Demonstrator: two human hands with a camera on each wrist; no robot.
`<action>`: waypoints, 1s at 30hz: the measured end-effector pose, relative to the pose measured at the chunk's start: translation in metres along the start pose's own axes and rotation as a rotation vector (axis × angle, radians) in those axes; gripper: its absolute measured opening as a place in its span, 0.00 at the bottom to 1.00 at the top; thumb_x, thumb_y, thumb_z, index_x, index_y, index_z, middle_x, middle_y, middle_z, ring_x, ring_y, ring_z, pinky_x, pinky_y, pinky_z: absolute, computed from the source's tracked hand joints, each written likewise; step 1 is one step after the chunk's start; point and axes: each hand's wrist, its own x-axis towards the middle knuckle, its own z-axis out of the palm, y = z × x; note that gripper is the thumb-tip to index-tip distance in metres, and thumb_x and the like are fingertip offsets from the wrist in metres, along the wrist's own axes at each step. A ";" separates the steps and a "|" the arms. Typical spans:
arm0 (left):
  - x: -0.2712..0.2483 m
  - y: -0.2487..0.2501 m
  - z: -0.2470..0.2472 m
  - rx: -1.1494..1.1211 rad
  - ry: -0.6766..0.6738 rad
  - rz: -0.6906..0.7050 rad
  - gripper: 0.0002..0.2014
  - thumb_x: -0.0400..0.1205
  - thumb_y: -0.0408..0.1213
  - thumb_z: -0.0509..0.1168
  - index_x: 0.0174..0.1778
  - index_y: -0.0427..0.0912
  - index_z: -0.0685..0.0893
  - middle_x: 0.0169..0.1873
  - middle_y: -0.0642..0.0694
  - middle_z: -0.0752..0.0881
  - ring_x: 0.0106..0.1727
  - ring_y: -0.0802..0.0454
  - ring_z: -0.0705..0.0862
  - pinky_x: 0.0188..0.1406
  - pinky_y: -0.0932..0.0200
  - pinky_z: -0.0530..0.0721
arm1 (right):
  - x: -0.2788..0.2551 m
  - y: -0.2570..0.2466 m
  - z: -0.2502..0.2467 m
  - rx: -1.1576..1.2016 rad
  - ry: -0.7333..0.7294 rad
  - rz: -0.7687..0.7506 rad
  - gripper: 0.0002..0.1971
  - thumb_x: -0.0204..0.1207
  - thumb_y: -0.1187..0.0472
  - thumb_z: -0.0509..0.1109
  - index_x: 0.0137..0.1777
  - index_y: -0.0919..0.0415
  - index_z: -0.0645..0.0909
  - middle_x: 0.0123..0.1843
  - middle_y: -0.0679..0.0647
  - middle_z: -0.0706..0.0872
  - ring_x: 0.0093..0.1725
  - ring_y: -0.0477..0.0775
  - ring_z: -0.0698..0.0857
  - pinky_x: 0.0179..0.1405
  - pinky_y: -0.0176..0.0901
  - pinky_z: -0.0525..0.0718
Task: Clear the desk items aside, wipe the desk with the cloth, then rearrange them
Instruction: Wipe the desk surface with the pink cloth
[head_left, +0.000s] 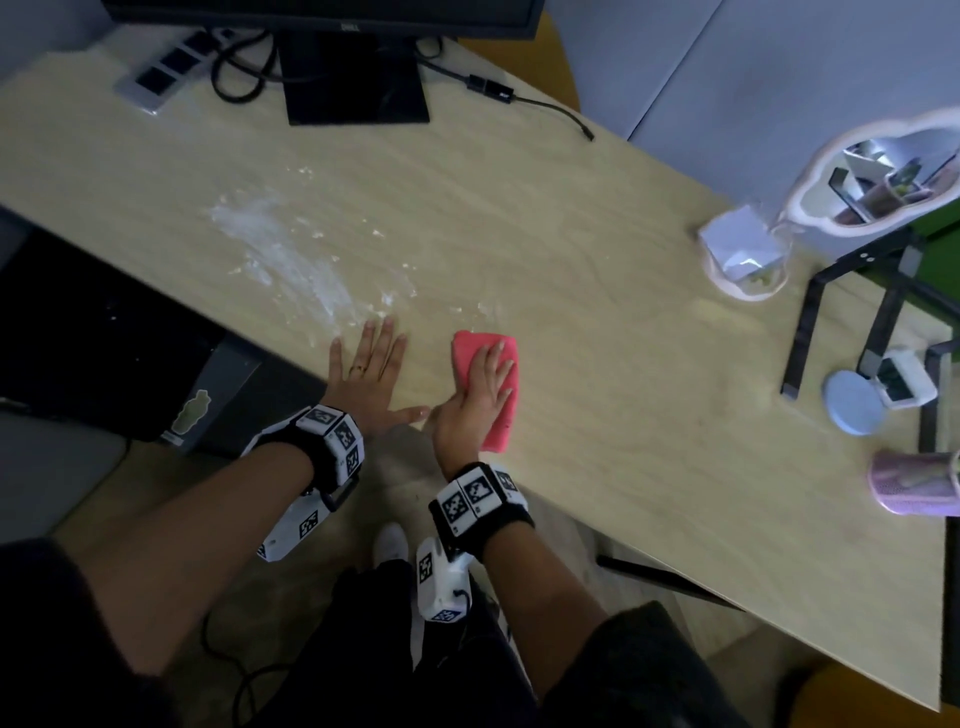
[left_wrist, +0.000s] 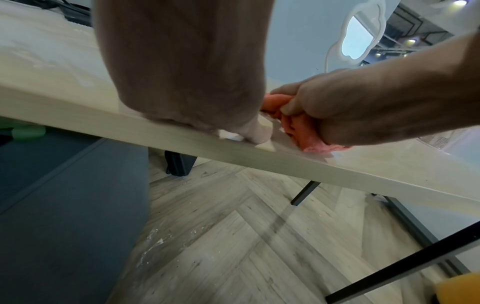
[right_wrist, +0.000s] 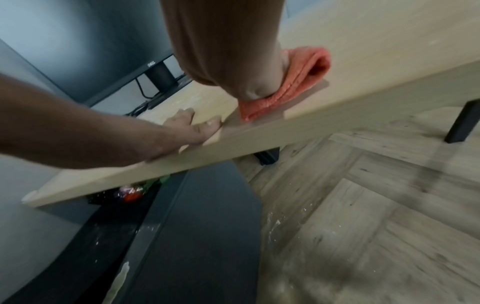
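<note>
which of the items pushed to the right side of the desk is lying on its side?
The pink mesh cup, nearest the desk's front edge, is tipped over with its open end sideways. The blue disc lies flat, and the cloud-framed mirror stands upright.

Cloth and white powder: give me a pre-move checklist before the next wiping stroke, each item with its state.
1. Cloth under the right hand, folded, flat on the desk: ok.
2. Left hand flat on the desk, bracing: ok.
3. White powder wiped away: not ok; it lies beyond the left hand.
4. Path from cloth to powder free: not ok; the left hand lies between.
5. Items set aside: ok; mirror, cup and stand sit at the right end.
6. Cloth damp: cannot tell.
</note>
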 end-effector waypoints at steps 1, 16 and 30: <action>0.001 0.000 0.000 -0.003 0.002 -0.002 0.59 0.51 0.80 0.13 0.75 0.44 0.24 0.77 0.46 0.23 0.81 0.46 0.29 0.76 0.32 0.32 | 0.000 -0.001 -0.003 0.053 -0.023 -0.011 0.39 0.69 0.82 0.54 0.82 0.59 0.56 0.85 0.52 0.52 0.84 0.51 0.44 0.79 0.42 0.37; 0.001 0.001 0.002 0.005 0.044 0.017 0.53 0.74 0.72 0.48 0.79 0.41 0.28 0.79 0.43 0.24 0.80 0.44 0.26 0.77 0.31 0.32 | 0.018 0.061 -0.071 0.060 -0.013 -0.088 0.31 0.81 0.57 0.59 0.82 0.59 0.54 0.85 0.57 0.53 0.83 0.54 0.53 0.82 0.48 0.53; 0.005 -0.001 0.007 -0.006 0.076 0.019 0.52 0.75 0.72 0.49 0.80 0.43 0.28 0.79 0.43 0.25 0.80 0.44 0.26 0.76 0.31 0.30 | 0.016 0.031 -0.017 -0.382 0.146 0.133 0.36 0.80 0.65 0.59 0.82 0.67 0.42 0.85 0.62 0.44 0.84 0.61 0.46 0.82 0.53 0.47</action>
